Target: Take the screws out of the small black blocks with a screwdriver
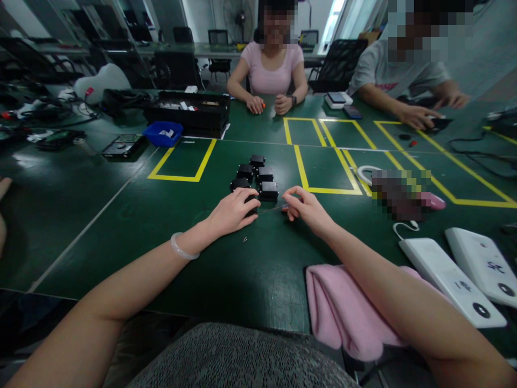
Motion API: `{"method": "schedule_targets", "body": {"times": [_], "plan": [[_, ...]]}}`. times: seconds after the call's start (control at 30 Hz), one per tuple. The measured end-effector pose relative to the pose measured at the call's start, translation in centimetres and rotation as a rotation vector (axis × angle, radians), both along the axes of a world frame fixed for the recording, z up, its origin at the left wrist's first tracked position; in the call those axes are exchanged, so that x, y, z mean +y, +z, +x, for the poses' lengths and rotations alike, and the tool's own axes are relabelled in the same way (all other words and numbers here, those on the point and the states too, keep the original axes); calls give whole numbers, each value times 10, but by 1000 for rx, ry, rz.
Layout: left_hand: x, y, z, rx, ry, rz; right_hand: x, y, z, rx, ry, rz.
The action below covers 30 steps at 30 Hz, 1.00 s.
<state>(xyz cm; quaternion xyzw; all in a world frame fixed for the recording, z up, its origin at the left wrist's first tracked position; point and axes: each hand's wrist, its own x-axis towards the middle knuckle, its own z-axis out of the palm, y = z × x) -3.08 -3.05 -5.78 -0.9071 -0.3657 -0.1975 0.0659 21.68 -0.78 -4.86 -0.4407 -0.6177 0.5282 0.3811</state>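
Observation:
My left hand is closed around a small black box on the green table, its fingers covering most of it. Pinched in my right hand is a thin screwdriver, whose slim shaft points left toward that box; the fingers hide most of its handle. Whether the tip touches the box I cannot tell. Just beyond my left hand, several similar black boxes with small side tabs stand grouped. A few tiny screws lie on the table nearer to me.
Yellow tape outlines mark the table. A blue bin and black tray stand back left. White devices and a pink cloth lie right. Two people sit opposite; one person's hand is on a dark object.

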Motion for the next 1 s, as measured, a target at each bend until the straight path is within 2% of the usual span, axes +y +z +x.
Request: {"method": "schedule_targets", "body": {"times": [0.23,0.47,1.0], "plan": [[0,0,0,23,8,10,-1,0,0,7,19,61],[0,-3,1,26,13,22,0,1,0,-33,28,39],[2,-3,-1,-5,19,-18,2,-2,-1,29,8,42]]}}
